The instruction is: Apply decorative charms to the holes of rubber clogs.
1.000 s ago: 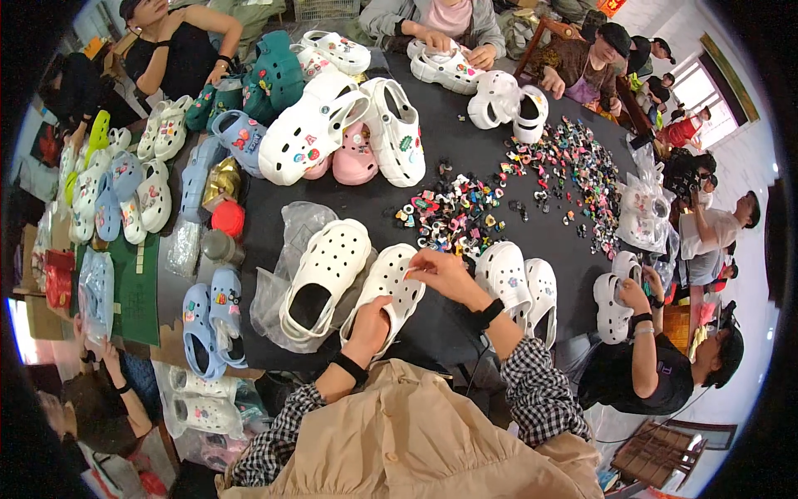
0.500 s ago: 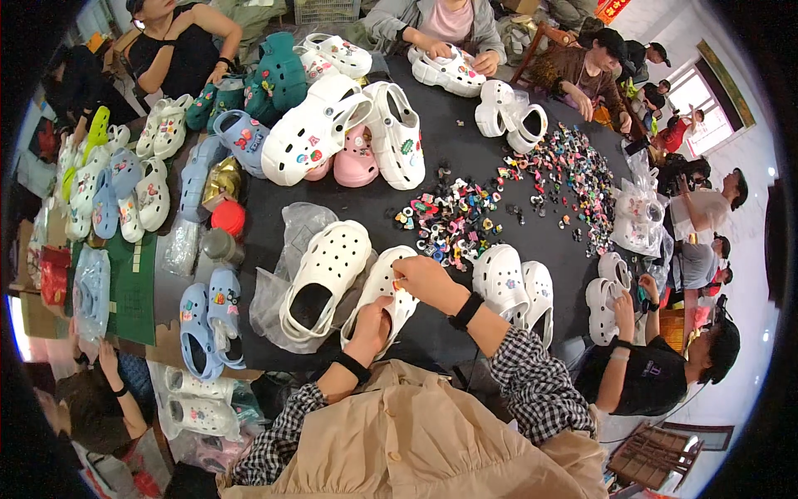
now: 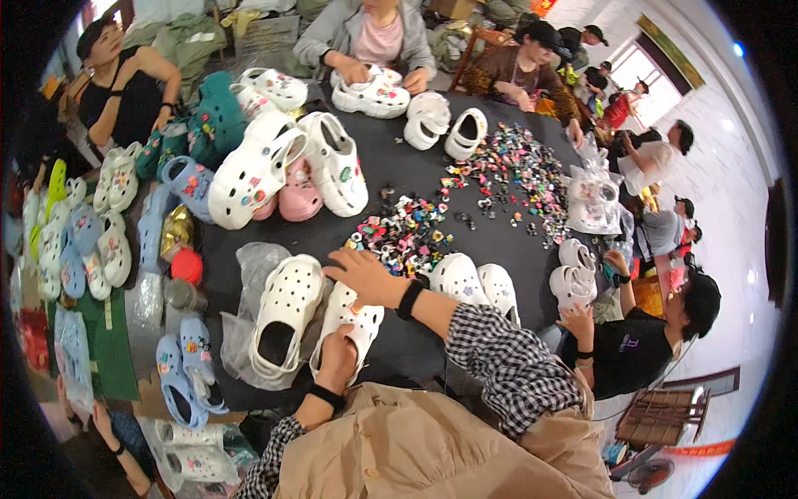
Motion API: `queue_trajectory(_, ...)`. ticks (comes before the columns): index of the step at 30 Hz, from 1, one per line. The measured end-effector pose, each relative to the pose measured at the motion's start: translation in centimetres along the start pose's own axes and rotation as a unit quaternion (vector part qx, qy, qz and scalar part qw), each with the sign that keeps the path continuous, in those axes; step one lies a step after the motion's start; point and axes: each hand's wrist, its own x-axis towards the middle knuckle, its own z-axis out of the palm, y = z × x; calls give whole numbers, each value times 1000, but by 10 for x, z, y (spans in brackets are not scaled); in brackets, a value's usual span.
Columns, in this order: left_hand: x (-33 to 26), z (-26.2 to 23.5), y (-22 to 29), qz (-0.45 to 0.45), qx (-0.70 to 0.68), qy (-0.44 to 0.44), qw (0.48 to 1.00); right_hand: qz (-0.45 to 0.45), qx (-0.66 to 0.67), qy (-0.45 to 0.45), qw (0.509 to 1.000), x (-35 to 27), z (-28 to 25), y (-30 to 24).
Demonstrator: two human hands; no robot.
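Matt foam clog [image 3: 347, 326] (crinkly plastic bag [image 3: 249, 274])

A white perforated foam clog [image 3: 353, 326] is lying on the black table (toe pointing away). A small pinkish charm is sitting on its upper.

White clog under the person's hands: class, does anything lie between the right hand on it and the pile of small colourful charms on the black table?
Nothing visible does. The right hand rests on the white clog, and only bare black table separates it from the charm pile.
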Motion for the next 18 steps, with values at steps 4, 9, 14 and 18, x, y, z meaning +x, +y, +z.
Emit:
queue_trajectory(4, 9, -23, -5, -17, 25, 0, 1000, 52, 183, -179, 965, 1, 31, 34)
queue_trajectory(9, -3, -2, 6, -14, 35, -9, 999, 109, 281, -230, 926, 1, 37, 33)
queue_trajectory(14, -4, -7, 8, -22, 53, 9, 998, 151, 284, -248, 914, 4, 32, 24)
queue_trajectory(18, -6, -11, 10, 18, 84, 23, 996, 182, 288, -250, 906, 5, 32, 13)
